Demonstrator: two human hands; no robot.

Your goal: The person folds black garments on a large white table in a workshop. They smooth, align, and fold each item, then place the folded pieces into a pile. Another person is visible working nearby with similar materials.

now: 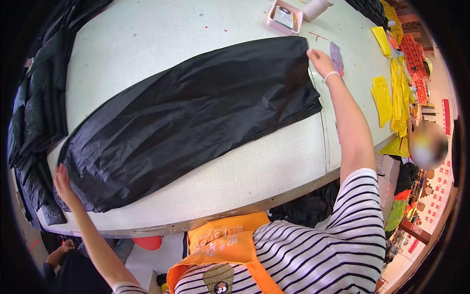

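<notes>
Right hand [321, 62] is pinching glossy black fabric [191, 122] at two o'clock; left hand [65, 186] is touching its eight-o'clock end, cannot tell whether gripping.

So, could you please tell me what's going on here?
A person has a black cloth laid out lengthwise across a table. The right hand seems to pinch its far right corner; the left hand is at its left end, though its grip is unclear. More black pieces are piled on the left, and yellow pieces lie on the right.
</notes>
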